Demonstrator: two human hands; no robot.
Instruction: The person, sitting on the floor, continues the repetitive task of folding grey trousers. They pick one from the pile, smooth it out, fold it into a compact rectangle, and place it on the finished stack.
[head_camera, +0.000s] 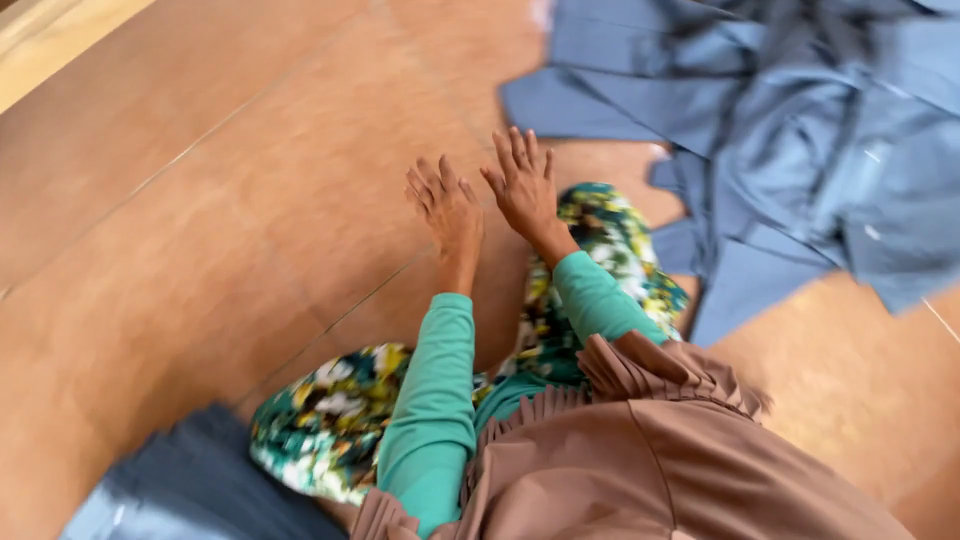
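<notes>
left hand (447, 205) open, flat, holding nothing | right hand (523, 185) open, fingers spread, empty, above tiled floor (200, 230) | nearest: blue-grey cloth pile (780, 140), just right of hands, untouched | second grey cloth (190, 485) by knee

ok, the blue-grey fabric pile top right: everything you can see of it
The blue-grey fabric pile is many flat cut pieces of thin woven-looking cloth, overlapping loosely at odd angles, with straight edges and pointed corners. It lies on the brown tiled floor and runs out of frame at the top and right. Motion blur hides finer detail. Neither the left hand nor the right hand touches it; the right is nearer.
</notes>
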